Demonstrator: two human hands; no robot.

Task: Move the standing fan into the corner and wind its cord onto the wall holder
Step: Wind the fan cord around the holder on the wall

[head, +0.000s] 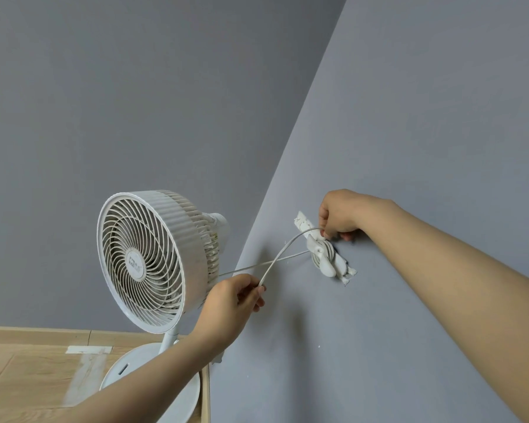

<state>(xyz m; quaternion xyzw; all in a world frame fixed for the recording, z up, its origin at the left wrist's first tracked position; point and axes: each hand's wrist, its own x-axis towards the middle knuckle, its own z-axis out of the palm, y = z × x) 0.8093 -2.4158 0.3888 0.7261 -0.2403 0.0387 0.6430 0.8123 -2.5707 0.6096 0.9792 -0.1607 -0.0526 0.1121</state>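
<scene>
From the head camera we see one white fan (pixel 153 261) standing on the wooden floor (pixel 28 377), close in the corner where two grey walls (pixel 409 117) meet. Its round grille faces us and a little to the left. Our left forearm crosses its round base (pixel 153 374) and hides part of it, and the bottom edge of the picture cuts the base off. Most of the pole is hidden behind the grille.

One wall holder (pixel 324 254) is fixed to the right-hand wall, with rough white patches at both ends. Turns of the white cord (pixel 283 250) lie wound on it; they sit too tight together for us to count.

Two stretches of cord cross in the air between the fan and the holder. One runs from behind the fan's head to the holder; where it starts is hidden. The other arcs from our left hand (pixel 235 296) up to our right hand (pixel 338 215).

Our left fingers (pixel 258 290) pinch the cord just below the crossing. Our right fingers (pixel 327 230) curl round it at the holder's upper part, where the hand covers that part.

A strip of pale tape (pixel 87 349) lies on the floor.
</scene>
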